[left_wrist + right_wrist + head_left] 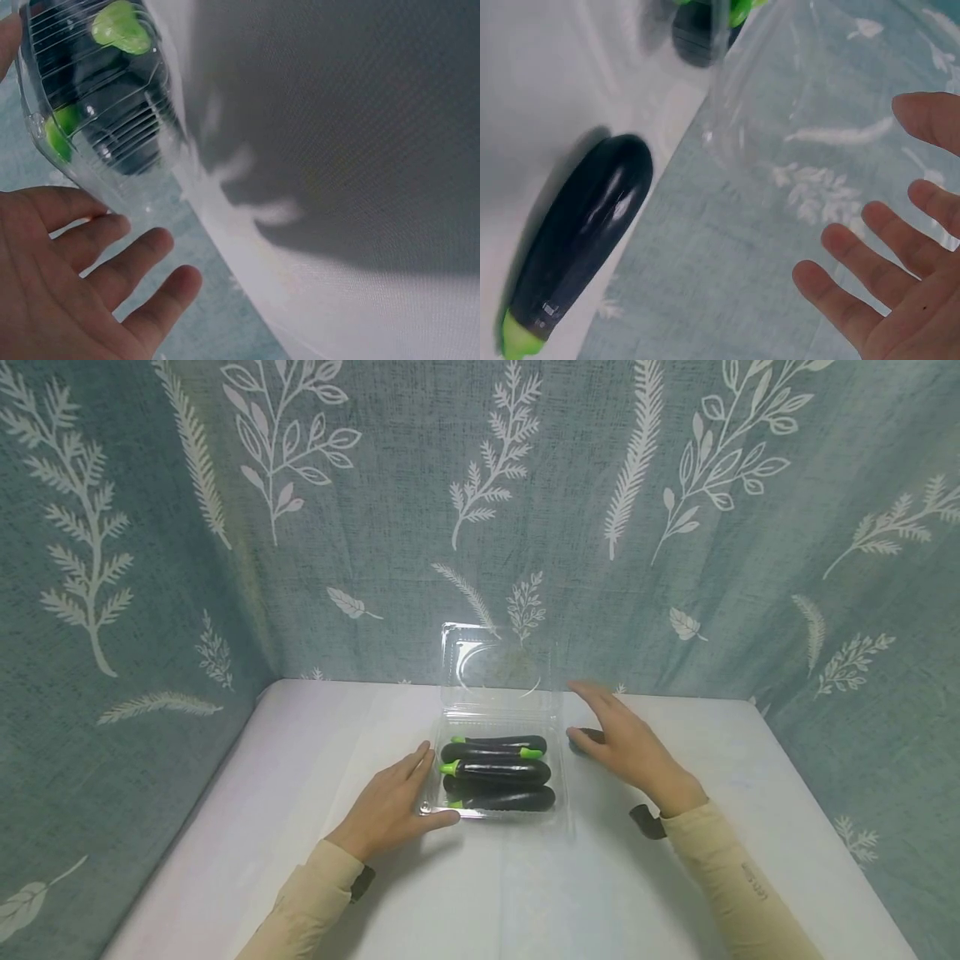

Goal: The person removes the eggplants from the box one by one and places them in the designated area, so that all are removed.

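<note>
A clear plastic clamshell box (pixel 491 718) stands on the table with its lid (pixel 498 670) raised at the back. Several dark eggplants (pixel 504 772) with green stem ends lie stacked inside. My left hand (pixel 390 802) is at the box's left side, fingers spread along the wall and thumb reaching past the front corner. In the left wrist view, fingertips (pixel 114 225) are right at the plastic wall. To the right of the box lies one loose eggplant (pixel 585 232), partly hidden in the head view by my right hand (pixel 633 747), which hovers over it with fingers extended and holds nothing.
The box stands on a white-covered table (pixel 510 893). A grey-green curtain (pixel 405 527) with white leaf prints hangs behind the table and along both sides. The raised lid stands close to the rear curtain.
</note>
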Action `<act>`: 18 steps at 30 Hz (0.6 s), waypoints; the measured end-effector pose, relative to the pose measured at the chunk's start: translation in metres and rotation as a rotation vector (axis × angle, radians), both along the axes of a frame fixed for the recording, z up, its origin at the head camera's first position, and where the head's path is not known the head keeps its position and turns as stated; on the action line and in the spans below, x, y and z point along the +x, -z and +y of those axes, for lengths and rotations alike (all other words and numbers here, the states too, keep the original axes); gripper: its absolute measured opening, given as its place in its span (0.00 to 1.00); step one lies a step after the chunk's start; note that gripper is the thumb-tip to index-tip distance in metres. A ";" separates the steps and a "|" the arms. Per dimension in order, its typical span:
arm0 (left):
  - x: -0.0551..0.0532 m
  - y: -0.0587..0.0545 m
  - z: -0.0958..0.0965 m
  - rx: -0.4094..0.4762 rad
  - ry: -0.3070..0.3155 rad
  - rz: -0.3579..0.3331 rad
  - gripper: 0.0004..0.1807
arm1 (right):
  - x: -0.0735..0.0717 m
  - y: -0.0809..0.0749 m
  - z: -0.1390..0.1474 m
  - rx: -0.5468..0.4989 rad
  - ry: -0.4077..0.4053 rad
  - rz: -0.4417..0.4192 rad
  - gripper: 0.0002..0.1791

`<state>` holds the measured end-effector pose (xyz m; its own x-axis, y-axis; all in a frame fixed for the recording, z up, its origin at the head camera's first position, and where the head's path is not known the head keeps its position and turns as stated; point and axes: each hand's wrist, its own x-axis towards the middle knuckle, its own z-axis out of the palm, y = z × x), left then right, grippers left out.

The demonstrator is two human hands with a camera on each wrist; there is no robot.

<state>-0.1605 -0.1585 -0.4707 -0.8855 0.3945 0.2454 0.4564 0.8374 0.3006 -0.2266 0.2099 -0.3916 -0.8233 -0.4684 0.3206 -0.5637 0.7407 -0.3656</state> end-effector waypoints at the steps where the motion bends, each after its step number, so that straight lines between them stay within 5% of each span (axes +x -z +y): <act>1: 0.000 0.000 0.000 0.000 -0.001 0.000 0.60 | 0.001 0.000 -0.003 0.000 -0.007 0.000 0.38; 18: 0.001 -0.001 0.000 0.003 -0.007 -0.018 0.60 | 0.019 0.014 -0.048 -0.001 -0.150 0.063 0.43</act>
